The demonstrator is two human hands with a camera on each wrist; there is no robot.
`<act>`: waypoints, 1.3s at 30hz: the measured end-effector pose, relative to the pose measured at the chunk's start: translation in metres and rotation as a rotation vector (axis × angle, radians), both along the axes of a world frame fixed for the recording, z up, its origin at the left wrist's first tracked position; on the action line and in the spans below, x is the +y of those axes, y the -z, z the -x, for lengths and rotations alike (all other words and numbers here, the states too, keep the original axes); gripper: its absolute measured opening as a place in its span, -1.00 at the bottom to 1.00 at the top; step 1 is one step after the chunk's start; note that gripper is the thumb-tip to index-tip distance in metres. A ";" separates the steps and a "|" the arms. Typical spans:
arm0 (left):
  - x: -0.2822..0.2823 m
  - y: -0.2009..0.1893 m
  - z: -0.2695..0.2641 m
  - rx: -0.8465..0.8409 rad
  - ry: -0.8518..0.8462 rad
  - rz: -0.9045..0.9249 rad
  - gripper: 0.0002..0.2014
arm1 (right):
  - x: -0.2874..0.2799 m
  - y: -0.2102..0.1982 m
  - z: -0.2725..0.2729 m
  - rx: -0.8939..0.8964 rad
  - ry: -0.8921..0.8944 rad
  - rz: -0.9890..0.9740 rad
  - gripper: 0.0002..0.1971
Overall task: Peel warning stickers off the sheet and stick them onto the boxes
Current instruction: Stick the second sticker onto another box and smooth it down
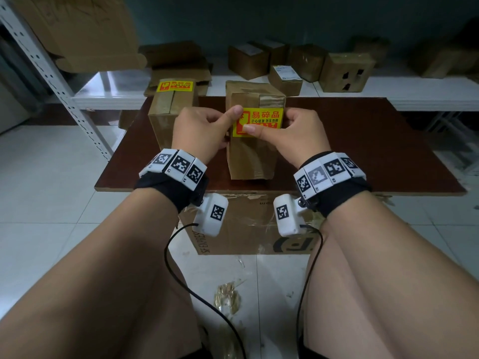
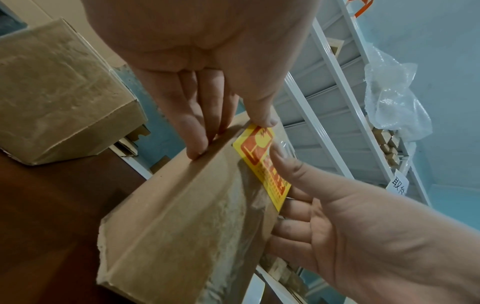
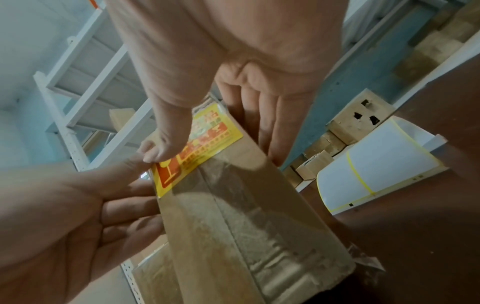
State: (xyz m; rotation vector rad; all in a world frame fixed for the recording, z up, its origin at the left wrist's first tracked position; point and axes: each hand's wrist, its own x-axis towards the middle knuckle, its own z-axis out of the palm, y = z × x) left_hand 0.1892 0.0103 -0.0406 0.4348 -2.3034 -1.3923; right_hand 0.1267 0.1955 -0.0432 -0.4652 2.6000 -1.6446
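A tall cardboard box (image 1: 252, 156) stands upright in the middle of the dark brown board (image 1: 363, 151). A yellow and red warning sticker (image 1: 259, 121) lies on the upper part of its near face, its left end reaching the box's left edge. My left hand (image 1: 204, 130) has its thumb on the sticker's top left corner (image 2: 265, 121), fingers straight along the box's left side. My right hand (image 1: 298, 133) presses its thumb on the sticker's lower left part (image 3: 161, 148), fingers flat against the right side. The white sticker sheet (image 3: 376, 164) lies curled at the right.
A second box (image 1: 168, 117) with a sticker (image 1: 174, 86) on its top stands just left of the middle box. Several more cardboard boxes (image 1: 344, 71) sit on the white shelf (image 1: 388, 94) behind. A metal rack upright (image 1: 51, 81) rises at the left. A large carton (image 1: 248, 229) props up the board.
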 end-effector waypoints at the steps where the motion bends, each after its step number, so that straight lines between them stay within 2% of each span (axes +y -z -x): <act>1: 0.001 0.000 0.000 -0.003 0.006 0.017 -0.62 | -0.001 0.000 0.000 0.015 0.018 -0.004 -0.57; 4: 0.002 0.000 0.001 -0.012 -0.005 0.027 -0.62 | -0.002 0.003 0.001 0.041 0.046 0.012 -0.65; 10: -0.001 -0.001 0.001 -0.015 -0.040 0.062 -0.60 | -0.002 0.002 0.005 -0.050 0.034 0.053 -0.66; 12: -0.001 0.000 0.001 -0.006 -0.028 0.075 -0.62 | -0.002 0.000 0.003 -0.059 0.038 0.060 -0.61; 15: 0.001 0.002 0.003 0.016 -0.006 0.099 -0.64 | -0.002 0.000 0.001 0.023 0.067 -0.015 -0.50; 17: 0.001 0.005 0.005 0.035 0.002 0.095 -0.66 | -0.003 0.001 0.001 0.050 0.085 -0.019 -0.53; 19: 0.000 0.007 0.006 0.041 -0.016 0.099 -0.65 | -0.004 0.002 0.003 0.018 0.093 0.003 -0.58; 21: -0.004 0.007 0.007 0.046 -0.038 0.105 -0.61 | -0.006 0.000 0.002 -0.049 0.105 0.070 -0.44; 23: -0.006 0.008 0.008 0.057 -0.035 0.078 -0.61 | -0.006 -0.002 0.001 -0.084 0.100 0.110 -0.40; 25: -0.006 0.012 0.009 0.081 -0.013 0.050 -0.60 | -0.005 -0.004 -0.001 -0.067 0.071 0.054 -0.40; 29: -0.003 0.019 0.011 0.098 0.016 0.054 -0.52 | -0.004 -0.001 -0.002 0.007 0.118 -0.049 -0.23; 33: -0.007 0.018 0.012 0.093 0.002 0.036 -0.49 | -0.006 -0.001 0.003 -0.044 0.150 0.040 -0.36; 35: -0.008 0.016 0.012 0.090 0.002 0.030 -0.55 | -0.006 -0.003 0.004 -0.095 0.155 0.092 -0.32; 37: -0.008 0.016 0.011 0.098 0.018 0.033 -0.57 | -0.006 -0.004 0.002 -0.088 0.134 0.060 -0.37; 39: -0.006 0.017 0.012 0.103 0.040 0.053 -0.56 | -0.005 -0.004 -0.001 -0.041 0.117 0.006 -0.24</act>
